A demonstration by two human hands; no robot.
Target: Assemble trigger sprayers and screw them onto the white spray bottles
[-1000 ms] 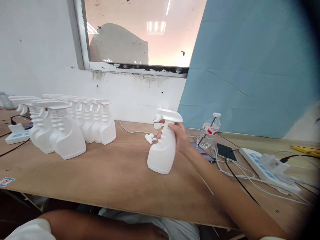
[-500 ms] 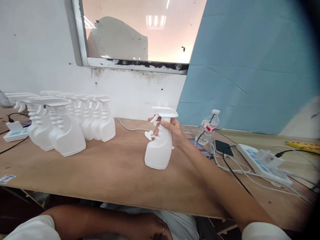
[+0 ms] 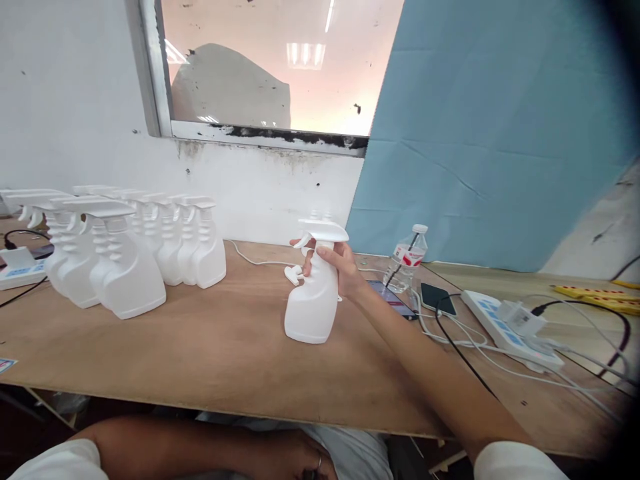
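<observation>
A white spray bottle (image 3: 311, 308) with a trigger head stands upright at the middle of the table, its trigger pointing left. My right hand (image 3: 345, 270) wraps round its neck just under the spray head, fingers behind and thumb in front. Small white plastic pieces (image 3: 293, 275) show behind the bottle, partly hidden by it and the hand. My left hand (image 3: 295, 457) rests low over my lap below the table edge, a ring on one finger. Its fingertips are cut off by the frame, so its grip is unclear.
Several white spray bottles (image 3: 133, 277) stand in rows at the left. On the right are a water bottle (image 3: 405, 260), two phones, a white power strip (image 3: 507, 330) with cables, and a yellow object (image 3: 597, 300). A wall with a window frame (image 3: 270, 137) rises behind.
The camera view has turned slightly, so the whole scene sits a little further left and lower. My right hand keeps its hold on the spray bottle; my left hand stays over my lap.
</observation>
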